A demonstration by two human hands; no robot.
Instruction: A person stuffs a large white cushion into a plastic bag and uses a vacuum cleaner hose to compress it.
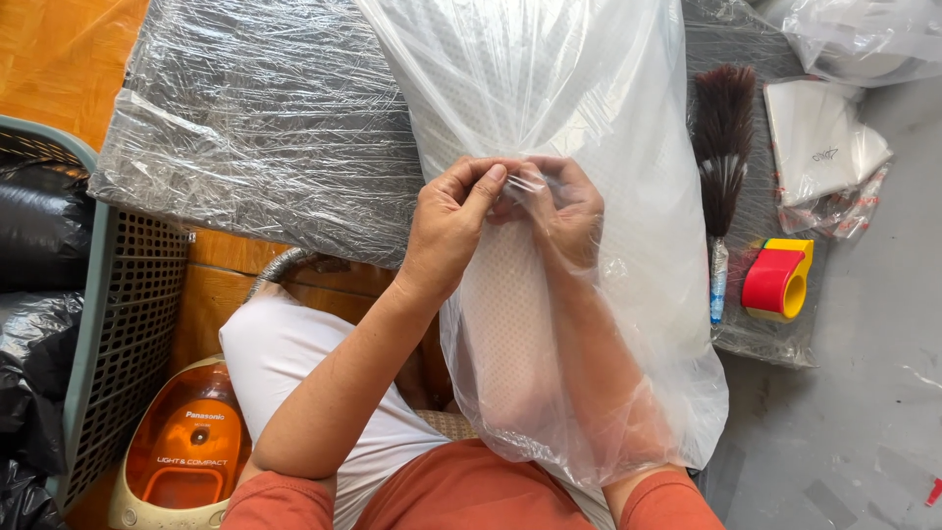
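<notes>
A large clear plastic bag (pixel 628 128) holds a white dotted foam pad (pixel 515 324) and lies across my lap and the wrapped table. My left hand (pixel 449 228) is outside the bag and pinches a fold of the plastic at its middle. My right hand (pixel 564 211) is inside the bag, seen through the film, and its fingers meet the left fingers at the same fold. My right forearm runs down inside the bag toward my body.
A grey slab wrapped in clear film (pixel 265 118) forms the work surface. A dark feather duster (pixel 723 147), a red and yellow tape dispenser (pixel 778 280) and a stack of clear bags (pixel 819 147) lie to the right. An orange vacuum cleaner (pixel 186 442) and a green mesh basket (pixel 128 324) stand at the left.
</notes>
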